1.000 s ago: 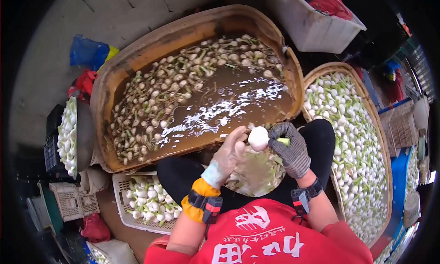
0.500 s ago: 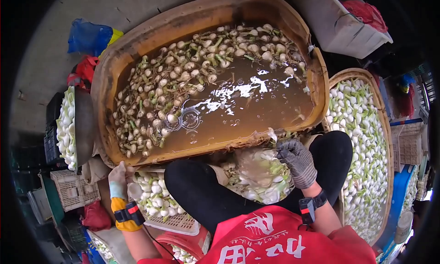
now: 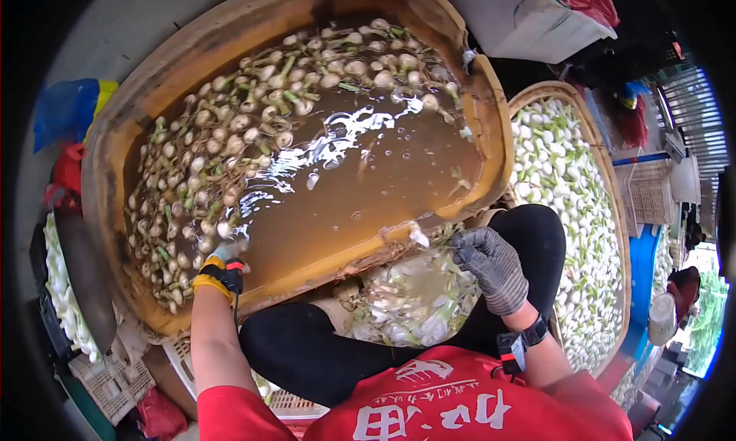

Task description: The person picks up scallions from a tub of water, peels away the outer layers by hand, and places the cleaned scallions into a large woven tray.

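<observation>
My left hand [image 3: 228, 251], in a pale glove with a yellow cuff, reaches over the near left part of a large tan tub [image 3: 337, 268]. Its fingers are smeared by motion beside unpeeled bulbs [image 3: 203, 165], onion- or garlic-like with stems and roots, floating in brown water. My right hand [image 3: 492, 268], in a grey striped glove, is held above my lap with its fingers curled together. Whatever it grips is hidden. A small white scrap [image 3: 418, 236] is on the tub's near rim. Below lies a heap of pale peelings [image 3: 414, 299] between my legs.
A long tan tub of cleaned white bulbs [image 3: 567, 219] stands at the right. White crates [image 3: 115, 383] are at lower left, near a dark pan [image 3: 80, 265] beside more white bulbs. A white bin [image 3: 537, 23] stands behind the main tub.
My left hand has moved from the basket of white bulbs outside the tub up and over the water. My right hand stays nearly in place. The whole view has shifted.
</observation>
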`<state>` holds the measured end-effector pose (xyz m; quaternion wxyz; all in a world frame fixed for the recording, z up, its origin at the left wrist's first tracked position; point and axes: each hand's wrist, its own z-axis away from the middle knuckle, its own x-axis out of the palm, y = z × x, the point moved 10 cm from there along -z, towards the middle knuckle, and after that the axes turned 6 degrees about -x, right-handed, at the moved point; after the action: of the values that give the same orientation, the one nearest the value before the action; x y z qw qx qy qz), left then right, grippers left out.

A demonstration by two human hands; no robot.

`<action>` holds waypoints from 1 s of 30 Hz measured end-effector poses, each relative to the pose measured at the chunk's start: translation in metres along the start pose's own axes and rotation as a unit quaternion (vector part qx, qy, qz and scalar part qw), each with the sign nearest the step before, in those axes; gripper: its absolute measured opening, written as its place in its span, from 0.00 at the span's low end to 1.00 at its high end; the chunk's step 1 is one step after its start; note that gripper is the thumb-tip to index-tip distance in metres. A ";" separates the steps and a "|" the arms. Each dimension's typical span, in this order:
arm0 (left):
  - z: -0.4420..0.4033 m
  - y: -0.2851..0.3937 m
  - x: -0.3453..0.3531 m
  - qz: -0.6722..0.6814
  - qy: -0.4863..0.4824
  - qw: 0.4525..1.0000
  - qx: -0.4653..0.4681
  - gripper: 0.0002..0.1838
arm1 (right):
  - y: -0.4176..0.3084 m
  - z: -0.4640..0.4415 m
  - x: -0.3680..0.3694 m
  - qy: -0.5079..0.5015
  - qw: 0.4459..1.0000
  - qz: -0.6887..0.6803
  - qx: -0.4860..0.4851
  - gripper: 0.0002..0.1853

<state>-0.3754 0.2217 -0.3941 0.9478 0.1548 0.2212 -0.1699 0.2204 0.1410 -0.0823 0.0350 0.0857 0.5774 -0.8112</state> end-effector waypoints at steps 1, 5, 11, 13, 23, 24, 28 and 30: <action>0.026 0.025 0.023 -0.027 -0.035 0.999 0.014 0.32 | 0.002 0.002 -0.006 0.011 1.000 0.013 0.005 0.13; 0.190 0.137 0.108 0.003 -0.241 0.958 0.157 0.24 | -0.003 -0.005 0.011 -0.024 0.998 0.058 -0.008 0.11; 0.397 0.201 0.144 0.201 -0.268 0.879 0.340 0.33 | -0.098 0.001 0.071 -0.039 0.952 0.155 -0.261 0.12; 0.423 0.189 0.152 0.222 -0.238 0.890 0.320 0.34 | -0.119 0.011 0.072 -0.032 0.932 0.179 -0.312 0.13; 0.489 0.158 0.153 0.189 0.035 0.873 0.447 0.28 | -0.118 0.053 0.051 -0.017 0.935 0.108 -0.338 0.14; 0.497 0.159 0.155 0.156 0.052 0.863 0.477 0.27 | -0.114 0.053 0.054 -0.006 0.931 0.150 -0.332 0.13; 0.529 0.161 0.161 0.191 0.074 0.828 0.522 0.23 | -0.096 0.047 0.044 0.001 0.959 0.103 -0.264 0.12; 0.532 0.151 0.152 0.262 0.084 0.812 0.514 0.23 | -0.063 0.028 0.047 -0.033 0.972 -0.071 -0.222 0.14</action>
<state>0.0070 0.1224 0.0220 0.7162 0.6854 0.1316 0.0099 0.1612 0.1379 -0.0229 0.0141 0.0078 0.7464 -0.6653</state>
